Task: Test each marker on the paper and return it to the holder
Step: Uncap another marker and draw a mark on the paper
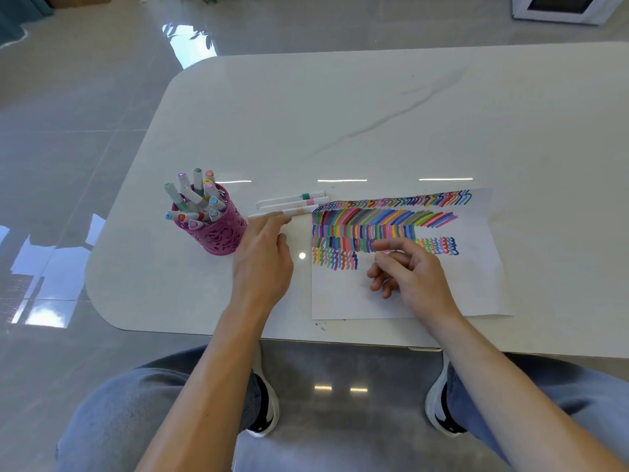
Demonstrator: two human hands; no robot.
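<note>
Partly blurred, right hand [408,274] over paper [476,284], grip unclear, left hand [262,260] grip wide, hiding end of nearest marker [303,211].

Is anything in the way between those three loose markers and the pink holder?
Nothing visible. The loose markers lie on bare table beside the pink holder; only the left hand, touching the nearest one, crosses that gap.

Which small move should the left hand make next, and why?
Probably curl the left hand around the nearest marker and lift it. Its straight fingers touch that marker's end, and it lies with two other markers outside the pink holder, beside the paper.
</note>
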